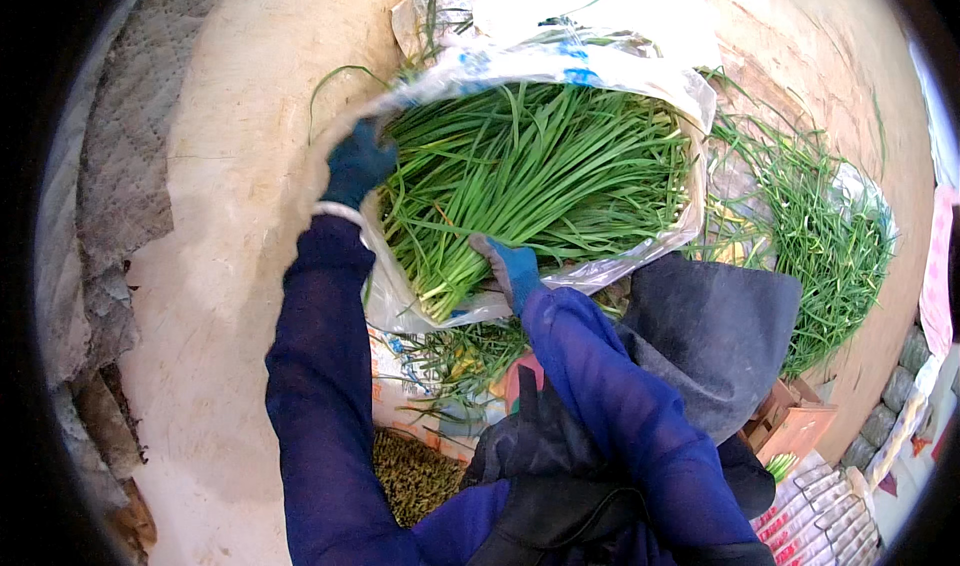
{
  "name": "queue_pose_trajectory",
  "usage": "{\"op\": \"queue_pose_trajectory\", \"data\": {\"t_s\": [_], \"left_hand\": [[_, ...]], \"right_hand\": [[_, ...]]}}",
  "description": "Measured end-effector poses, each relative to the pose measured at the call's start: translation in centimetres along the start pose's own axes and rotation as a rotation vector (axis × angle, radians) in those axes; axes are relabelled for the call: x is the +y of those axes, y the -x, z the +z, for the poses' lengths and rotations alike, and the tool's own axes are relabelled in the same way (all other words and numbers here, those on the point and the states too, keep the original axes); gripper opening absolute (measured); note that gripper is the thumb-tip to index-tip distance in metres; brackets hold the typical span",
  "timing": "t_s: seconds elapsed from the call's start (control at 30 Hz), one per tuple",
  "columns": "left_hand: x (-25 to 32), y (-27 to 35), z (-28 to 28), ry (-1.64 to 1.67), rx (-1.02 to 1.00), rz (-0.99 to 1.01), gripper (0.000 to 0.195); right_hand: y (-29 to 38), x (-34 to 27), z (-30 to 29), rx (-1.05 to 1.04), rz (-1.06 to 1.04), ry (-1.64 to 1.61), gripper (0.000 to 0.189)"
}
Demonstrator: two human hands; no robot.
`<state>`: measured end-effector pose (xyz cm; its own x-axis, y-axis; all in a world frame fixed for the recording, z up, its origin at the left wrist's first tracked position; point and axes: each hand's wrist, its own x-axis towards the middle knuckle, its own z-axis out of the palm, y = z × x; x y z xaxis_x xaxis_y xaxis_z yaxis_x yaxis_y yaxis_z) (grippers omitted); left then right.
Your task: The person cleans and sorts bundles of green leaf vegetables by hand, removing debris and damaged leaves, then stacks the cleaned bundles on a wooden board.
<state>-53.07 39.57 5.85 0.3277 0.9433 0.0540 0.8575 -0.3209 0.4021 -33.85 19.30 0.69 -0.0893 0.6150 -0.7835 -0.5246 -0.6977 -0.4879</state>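
Observation:
A clear plastic bag (694, 213) with blue print lies open before me, packed with long green leaves that look like garlic chives (540, 168). At the bag's left edge my left hand (358, 162), in a dark teal glove, is closed on the rim. My right hand (512, 266), in a blue glove with a grey palm, lies against a bundle of chives (450, 277) near its pale cut ends. Its thumb rests on the leaves. The fingers are partly hidden, so I cannot tell whether they close around the bundle.
A heap of loose green leaves (832, 266) lies to the right. Leaf scraps (465, 356) cover a printed sack (386, 393) below the bag. A wooden box (795, 419) and a wire rack (832, 510) stand at the lower right. Grey quilted cloth (135, 138) edges the left.

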Motion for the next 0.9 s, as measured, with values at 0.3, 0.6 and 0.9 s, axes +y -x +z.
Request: {"op": "queue_pose_trajectory", "data": {"t_s": [0.3,0.6,0.9], "left_hand": [[3.7,-1.4,3.1,-0.125,-0.126,0.012,0.064],[3.2,-1.5,2.1,-0.327,-0.554,-0.286,0.078],[4.8,0.5,0.1,-0.098,-0.697,-0.268,0.097]], "right_hand": [[-0.3,-0.8,-0.7,-0.029,-0.020,-0.030,0.041],[0.2,-1.4,-0.5,-0.056,0.007,-0.032,0.043],[1.8,-2.9,-0.5,-0.116,0.122,-0.042,0.046]]}}
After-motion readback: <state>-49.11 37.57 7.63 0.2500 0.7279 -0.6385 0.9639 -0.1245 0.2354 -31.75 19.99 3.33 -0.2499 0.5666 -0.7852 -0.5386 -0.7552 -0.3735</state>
